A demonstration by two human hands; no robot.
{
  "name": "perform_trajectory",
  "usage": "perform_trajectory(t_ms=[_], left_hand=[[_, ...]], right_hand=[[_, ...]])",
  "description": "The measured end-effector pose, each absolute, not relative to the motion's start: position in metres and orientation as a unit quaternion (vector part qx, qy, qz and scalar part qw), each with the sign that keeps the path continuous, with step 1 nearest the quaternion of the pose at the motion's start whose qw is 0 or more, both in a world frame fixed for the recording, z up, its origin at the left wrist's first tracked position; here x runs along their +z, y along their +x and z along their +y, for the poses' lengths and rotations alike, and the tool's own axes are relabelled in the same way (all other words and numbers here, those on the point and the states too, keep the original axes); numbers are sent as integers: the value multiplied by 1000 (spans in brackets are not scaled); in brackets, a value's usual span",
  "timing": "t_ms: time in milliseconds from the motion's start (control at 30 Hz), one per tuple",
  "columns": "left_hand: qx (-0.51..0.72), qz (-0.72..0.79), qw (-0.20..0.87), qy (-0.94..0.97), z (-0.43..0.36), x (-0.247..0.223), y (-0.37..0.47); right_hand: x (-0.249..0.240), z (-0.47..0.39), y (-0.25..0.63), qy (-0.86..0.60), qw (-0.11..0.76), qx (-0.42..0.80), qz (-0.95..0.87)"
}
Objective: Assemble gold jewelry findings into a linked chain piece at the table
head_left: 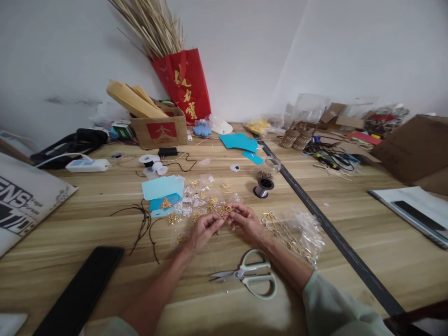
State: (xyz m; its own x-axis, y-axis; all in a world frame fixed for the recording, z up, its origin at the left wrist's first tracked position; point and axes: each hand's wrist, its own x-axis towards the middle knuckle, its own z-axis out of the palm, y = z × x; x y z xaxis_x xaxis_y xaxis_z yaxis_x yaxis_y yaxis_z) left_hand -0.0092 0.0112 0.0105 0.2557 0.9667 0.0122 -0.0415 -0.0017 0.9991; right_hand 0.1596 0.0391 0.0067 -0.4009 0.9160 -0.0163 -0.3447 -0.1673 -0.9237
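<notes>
My right hand [247, 221] pinches a small gold ring [228, 209] between thumb and fingertips. My left hand [206, 228] is closed in a pinch right beside it, fingertips almost meeting the right ones; whatever it grips is too small to make out. Just beyond the hands lie small clear bags of gold and silver findings [212, 203]. Scissors with pale handles [241, 274] rest on the table below my hands, blades slightly apart. To the right of my right hand is a bead-and-chain strand [285, 235] beside crumpled clear plastic bags [308, 233].
A wire spool [263, 187] stands beyond my right hand. Blue cards [163, 187] and black cords [142, 228] lie at left, near a black phone-like slab [82, 289]. A dark strip [322, 219] crosses the table. A cardboard box [161, 130] and red bag [185, 84] stand behind.
</notes>
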Motion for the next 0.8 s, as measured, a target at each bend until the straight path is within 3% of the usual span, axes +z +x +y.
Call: perform_trajectory(t_ms=[400, 800], left_hand=[[391, 465, 548, 575, 14, 35, -16], [325, 521, 398, 681, 17, 53, -30]], right_hand=[[6, 34, 154, -269, 404, 754, -444], [2, 36, 158, -332, 429, 615, -573]])
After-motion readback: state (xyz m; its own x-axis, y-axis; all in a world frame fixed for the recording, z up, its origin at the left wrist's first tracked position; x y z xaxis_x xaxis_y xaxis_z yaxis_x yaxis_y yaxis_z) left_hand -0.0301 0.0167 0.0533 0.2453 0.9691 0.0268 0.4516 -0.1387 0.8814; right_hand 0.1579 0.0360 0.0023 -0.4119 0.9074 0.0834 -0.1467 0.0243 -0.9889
